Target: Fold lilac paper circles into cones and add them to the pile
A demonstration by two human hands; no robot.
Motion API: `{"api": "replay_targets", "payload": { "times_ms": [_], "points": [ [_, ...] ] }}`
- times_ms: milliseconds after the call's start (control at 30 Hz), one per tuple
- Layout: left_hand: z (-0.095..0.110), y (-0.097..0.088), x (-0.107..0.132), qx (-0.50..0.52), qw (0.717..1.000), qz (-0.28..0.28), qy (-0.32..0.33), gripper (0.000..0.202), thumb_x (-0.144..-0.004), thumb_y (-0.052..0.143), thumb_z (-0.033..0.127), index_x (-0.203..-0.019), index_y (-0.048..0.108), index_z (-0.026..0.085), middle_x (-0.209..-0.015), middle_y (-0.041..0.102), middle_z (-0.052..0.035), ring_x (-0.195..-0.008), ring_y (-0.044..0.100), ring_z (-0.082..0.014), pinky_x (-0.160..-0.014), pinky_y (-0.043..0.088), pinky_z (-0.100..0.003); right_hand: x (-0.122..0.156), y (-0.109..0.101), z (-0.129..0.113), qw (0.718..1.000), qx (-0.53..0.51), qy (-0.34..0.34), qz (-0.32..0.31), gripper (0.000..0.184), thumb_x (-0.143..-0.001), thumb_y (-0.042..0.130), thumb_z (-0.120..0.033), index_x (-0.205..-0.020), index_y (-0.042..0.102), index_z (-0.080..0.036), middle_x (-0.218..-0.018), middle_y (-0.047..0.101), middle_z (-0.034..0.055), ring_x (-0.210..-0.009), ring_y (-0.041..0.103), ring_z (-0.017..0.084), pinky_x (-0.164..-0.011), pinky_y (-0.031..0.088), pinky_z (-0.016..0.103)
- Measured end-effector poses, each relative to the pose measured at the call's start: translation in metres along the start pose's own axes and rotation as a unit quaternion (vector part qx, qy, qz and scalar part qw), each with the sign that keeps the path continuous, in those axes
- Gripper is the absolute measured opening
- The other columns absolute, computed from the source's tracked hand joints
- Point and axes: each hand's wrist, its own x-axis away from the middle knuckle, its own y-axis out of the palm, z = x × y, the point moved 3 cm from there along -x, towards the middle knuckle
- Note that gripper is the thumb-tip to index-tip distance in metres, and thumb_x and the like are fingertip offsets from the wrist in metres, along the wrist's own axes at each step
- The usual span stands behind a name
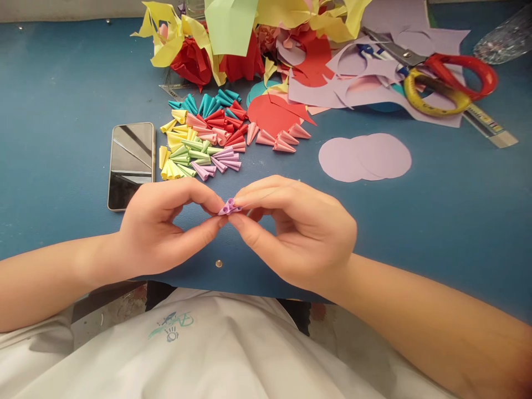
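Both hands met above the near edge of the blue tabletop (62, 138); the left hand (160, 230) and the right hand (299, 233) pinched a small purple paper cone (229, 207) between them; the left grip was closed on it from the left with thumb and forefinger, and the right grip was clamped on its other end, fingertips (241, 200) pressed together over the paper; the cone was held just above the tabletop, between the two hands, its rolled openings turned toward the camera.

Beyond the hands lay a heap of finished paper cones (203, 138), sorted loosely by colour: yellow and green at the left, teal and red at the back, pink at the right, purple at the front; a phone (131, 164) lay face up just left of the heap; two overlapping purple paper circles (364, 157) lay flat to the right, well apart from the cones; farther back, a pile of paper scraps (266, 39) in yellow, green, red and lilac spread across the tabletop; scissors (446, 80) with one red and one yellow handle rested on the lilac offcuts, beside a ruler (492, 128).
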Motion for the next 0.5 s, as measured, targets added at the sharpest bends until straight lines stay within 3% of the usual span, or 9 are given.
{"api": "replay_targets", "payload": {
  "times_ms": [100, 300, 500],
  "points": [
    [0.000, -0.001, -0.001, -0.032, 0.999, 0.020, 0.033, 0.015, -0.089, 0.084, 0.017, -0.099, 0.077, 0.026, -0.088, 0.083, -0.0023, -0.073, 0.078, -0.0205, -0.061, 0.065, -0.035, 0.001, 0.001, -0.001, 1.000, 0.006, 0.021, 0.009, 0.017, -0.095, 0.074, -0.009, -0.100, 0.074, -0.025, -0.092, 0.081, 0.0032, -0.084, 0.078, 0.017, -0.061, 0.065, 0.028],
    [0.003, -0.002, -0.003, -0.053, 0.995, -0.012, 0.085, 0.015, -0.090, 0.084, 0.015, -0.100, 0.078, 0.024, -0.093, 0.086, -0.0014, -0.076, 0.082, -0.0203, -0.066, 0.069, -0.031, 0.001, 0.000, 0.001, 0.999, 0.000, 0.034, -0.007, 0.017, -0.093, 0.072, -0.009, -0.094, 0.069, -0.025, -0.087, 0.076, 0.0021, -0.078, 0.073, 0.016, -0.060, 0.065, 0.027],
    [0.010, -0.004, -0.005, -0.065, 0.992, -0.060, 0.089, 0.016, -0.092, 0.081, 0.013, -0.099, 0.075, 0.026, -0.092, 0.086, -0.0043, -0.079, 0.083, -0.0212, -0.068, 0.068, -0.032, -0.004, -0.003, 0.001, 0.998, -0.019, -0.022, -0.059, 0.017, -0.093, 0.078, -0.010, -0.095, 0.069, -0.024, -0.085, 0.076, 0.0018, -0.079, 0.073, 0.016, -0.065, 0.064, 0.028]
  ]
}}
